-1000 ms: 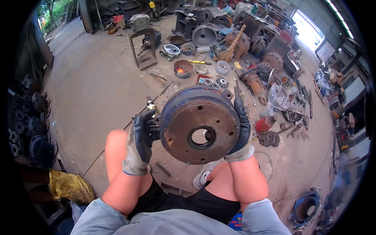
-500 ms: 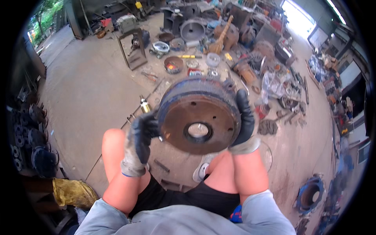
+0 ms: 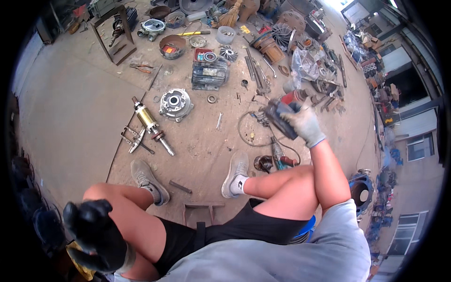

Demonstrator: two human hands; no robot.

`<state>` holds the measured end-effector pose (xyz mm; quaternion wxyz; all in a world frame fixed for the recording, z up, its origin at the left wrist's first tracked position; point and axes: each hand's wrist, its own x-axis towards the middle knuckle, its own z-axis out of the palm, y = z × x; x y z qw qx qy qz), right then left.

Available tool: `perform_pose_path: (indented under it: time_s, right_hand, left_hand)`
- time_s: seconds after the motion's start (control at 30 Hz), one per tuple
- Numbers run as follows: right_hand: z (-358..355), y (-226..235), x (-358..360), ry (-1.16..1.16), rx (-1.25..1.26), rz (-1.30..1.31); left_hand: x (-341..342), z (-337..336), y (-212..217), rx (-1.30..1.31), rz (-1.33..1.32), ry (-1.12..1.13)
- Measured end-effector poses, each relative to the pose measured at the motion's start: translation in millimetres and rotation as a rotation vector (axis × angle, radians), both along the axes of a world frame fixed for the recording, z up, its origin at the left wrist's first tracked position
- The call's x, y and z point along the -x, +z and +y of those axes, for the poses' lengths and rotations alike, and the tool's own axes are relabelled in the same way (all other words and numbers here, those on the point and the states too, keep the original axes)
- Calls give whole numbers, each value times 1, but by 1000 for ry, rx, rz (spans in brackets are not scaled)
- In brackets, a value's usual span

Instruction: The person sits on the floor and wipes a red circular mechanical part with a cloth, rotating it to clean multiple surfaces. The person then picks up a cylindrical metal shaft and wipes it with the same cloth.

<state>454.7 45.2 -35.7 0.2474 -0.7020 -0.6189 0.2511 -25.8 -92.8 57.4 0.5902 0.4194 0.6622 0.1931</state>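
Our dark metal part (image 3: 284, 127), poss. a disc edge-on (blurred), is out R by the red cylinder (image 3: 292, 97). Our R hand (image 3: 303, 124) grips it, fingers clamped over its edge; L hand (image 3: 96, 237) looks empty, fingers loosely curled, apart. We're prob. mid-shift; next move calls for steady support. Vs. 0.5 s ago, L's dropped off the disc, low left.

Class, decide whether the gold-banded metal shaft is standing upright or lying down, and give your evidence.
Lying down: the gold-banded metal shaft stretches lengthwise along the floor, beside a metal tool.
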Motion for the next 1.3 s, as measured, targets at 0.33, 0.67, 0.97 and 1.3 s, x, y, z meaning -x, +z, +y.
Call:
perform_pose_path:
  time_s: [0.33, 0.67, 0.97, 1.3]
  right_hand:
    - [99, -207, -5, 474, 540, -591]
    - [163, -359, 2, 469, 175, -925]
    - [124, -385, 12, 297, 226, -762]
    - [23, -262, 20, 83, 273, -463]
  left_hand:
    - [-16, 86, 67, 220, 259, -413]
    - [-66, 151, 44, 283, 659, -324]
    - [-60, 127, 22, 332, 679, -316]
    - [-27, -21, -30, -891, -940, 736]
